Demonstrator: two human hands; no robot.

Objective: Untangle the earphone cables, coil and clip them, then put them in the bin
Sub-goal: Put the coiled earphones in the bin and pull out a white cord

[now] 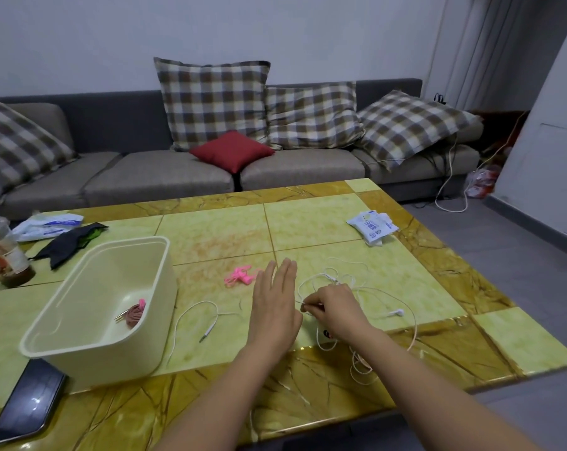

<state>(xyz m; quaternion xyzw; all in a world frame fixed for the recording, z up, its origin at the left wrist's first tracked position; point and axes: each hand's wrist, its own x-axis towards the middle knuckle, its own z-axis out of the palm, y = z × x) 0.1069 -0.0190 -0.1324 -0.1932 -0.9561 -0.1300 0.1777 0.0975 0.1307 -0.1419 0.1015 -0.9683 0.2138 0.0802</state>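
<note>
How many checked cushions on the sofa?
4 checked cushions: far-left one, cut by the frame edge; tall centre one behind the red cushion; one right of it; tilted one at the sofa's right end. None seems hidden.

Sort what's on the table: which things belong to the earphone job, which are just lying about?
Job: white earphone cables, pink clips, cream bin, coiled earphones already inside it.
Lying about: phone, black mask, tissue pack, drink cup, white packet.

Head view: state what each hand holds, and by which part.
The right hand pinches a thin strand of the white earphone cable between its fingertips, just beside the tangle. The left hand holds nothing, its fingers straight.
</note>
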